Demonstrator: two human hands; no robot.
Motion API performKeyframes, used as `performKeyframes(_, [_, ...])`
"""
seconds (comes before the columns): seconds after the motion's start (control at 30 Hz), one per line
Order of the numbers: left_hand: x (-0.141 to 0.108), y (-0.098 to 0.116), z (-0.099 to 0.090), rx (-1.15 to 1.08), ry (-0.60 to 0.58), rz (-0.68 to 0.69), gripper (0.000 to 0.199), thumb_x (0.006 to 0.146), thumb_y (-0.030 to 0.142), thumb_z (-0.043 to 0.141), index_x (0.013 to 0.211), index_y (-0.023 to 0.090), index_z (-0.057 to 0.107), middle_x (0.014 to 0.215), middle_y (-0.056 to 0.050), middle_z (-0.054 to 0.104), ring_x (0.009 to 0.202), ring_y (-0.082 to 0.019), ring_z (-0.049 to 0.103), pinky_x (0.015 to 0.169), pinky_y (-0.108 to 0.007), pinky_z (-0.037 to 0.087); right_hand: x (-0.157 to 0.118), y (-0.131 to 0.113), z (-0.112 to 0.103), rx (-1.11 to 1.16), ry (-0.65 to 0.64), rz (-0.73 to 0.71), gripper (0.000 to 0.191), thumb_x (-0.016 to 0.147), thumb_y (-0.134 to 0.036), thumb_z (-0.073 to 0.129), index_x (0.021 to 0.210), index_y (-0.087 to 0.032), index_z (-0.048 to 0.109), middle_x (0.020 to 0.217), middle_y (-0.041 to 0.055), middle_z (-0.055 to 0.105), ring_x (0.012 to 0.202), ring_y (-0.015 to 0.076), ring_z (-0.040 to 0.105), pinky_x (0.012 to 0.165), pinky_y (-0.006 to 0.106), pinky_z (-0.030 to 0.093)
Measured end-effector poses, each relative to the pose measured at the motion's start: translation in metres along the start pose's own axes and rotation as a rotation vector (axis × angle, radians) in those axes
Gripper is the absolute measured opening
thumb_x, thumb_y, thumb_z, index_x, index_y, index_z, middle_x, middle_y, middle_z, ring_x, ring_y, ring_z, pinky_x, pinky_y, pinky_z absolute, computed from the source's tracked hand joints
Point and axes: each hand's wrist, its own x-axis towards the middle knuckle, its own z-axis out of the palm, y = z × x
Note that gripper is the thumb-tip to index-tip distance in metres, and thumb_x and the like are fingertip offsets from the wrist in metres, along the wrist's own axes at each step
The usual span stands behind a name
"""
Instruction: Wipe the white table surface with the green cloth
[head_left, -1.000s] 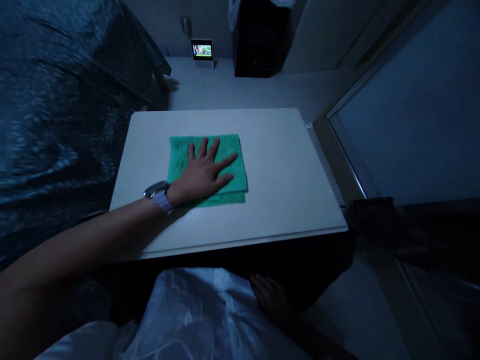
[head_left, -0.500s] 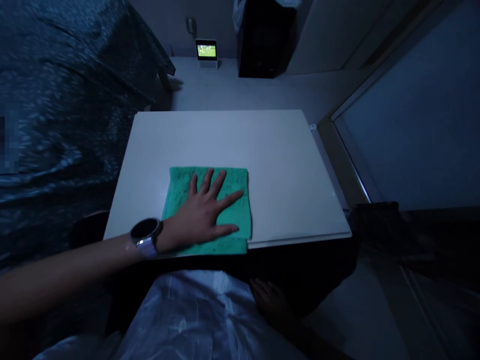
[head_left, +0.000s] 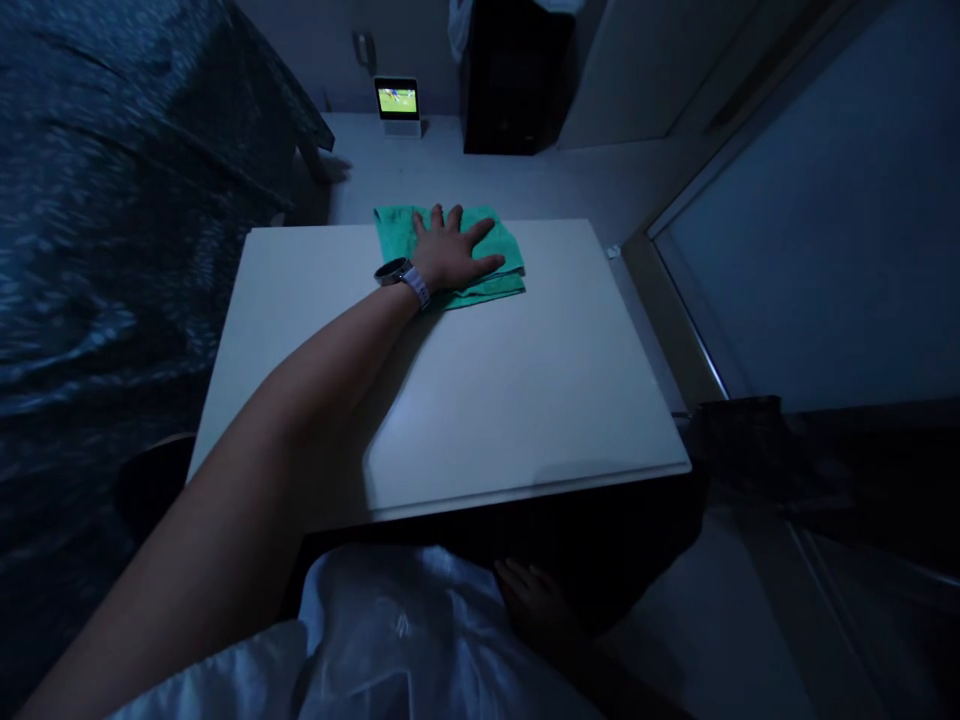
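Note:
My left hand (head_left: 450, 252), with a watch on its wrist, lies flat with fingers spread on a green cloth (head_left: 495, 240). The cloth is on the far edge of a white table (head_left: 480, 400), left of the far right corner, and its far side reaches slightly past that edge. Low in the picture, my right hand (head_left: 534, 598) rests in shadow by my lap, below the table's near edge. Its fingers are stretched out and nothing shows in them.
Beyond the table, a small lit screen (head_left: 397, 101) stands on the floor beside a black cabinet (head_left: 514, 80). A dark patterned cover (head_left: 112, 200) hangs over furniture on the left. A pale panel (head_left: 825, 250) is on the right.
My left hand and the cloth have moved forward and a little right, from the table's near edge to its far edge. My right hand has stayed by my lap.

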Motion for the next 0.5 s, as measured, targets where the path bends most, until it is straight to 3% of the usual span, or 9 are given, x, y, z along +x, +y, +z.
performKeyframes(0.07, [-0.008,0.004,0.002,0.009,-0.005,0.005,0.088,0.107,0.079,0.035,0.180,0.031,0.028,0.187,-0.006,0.012,0.170,-0.050,0.002,0.131,-0.074,-0.004,0.001,0.000,0.000,0.001,0.006,0.002,0.044,0.094,-0.012,0.050,0.121,-0.024,0.082,0.124,0.0034,0.083,0.110,0.0223,0.074,0.098,0.033,0.056])
performKeyframes(0.17, [-0.042,0.013,0.005,0.038,-0.035,0.064,0.084,0.109,0.074,0.042,0.180,0.031,0.030,0.187,-0.014,0.007,0.171,-0.051,-0.002,0.131,-0.075,-0.003,0.005,0.003,0.000,0.010,0.019,-0.013,0.044,0.092,-0.012,0.051,0.119,-0.025,0.083,0.122,0.0034,0.083,0.109,0.0222,0.075,0.096,0.032,0.056])
performKeyframes(0.4, [-0.175,0.036,0.014,0.038,-0.095,0.319,0.088,0.102,0.076,0.058,0.176,0.033,0.039,0.185,-0.020,0.009,0.170,-0.052,0.002,0.130,-0.079,0.002,0.011,0.007,-0.004,0.029,0.063,-0.047,0.042,0.093,-0.014,0.050,0.116,-0.025,0.083,0.121,0.0041,0.084,0.107,0.0218,0.076,0.096,0.030,0.056])
performKeyframes(0.5, [-0.230,0.039,0.019,0.017,-0.116,0.357,0.089,0.100,0.077,0.062,0.175,0.034,0.042,0.185,-0.021,0.010,0.170,-0.053,0.004,0.129,-0.081,0.005,0.012,0.006,-0.005,0.037,0.079,-0.048,0.041,0.094,-0.016,0.050,0.115,-0.025,0.083,0.121,0.0036,0.084,0.108,0.0219,0.076,0.096,0.031,0.057])
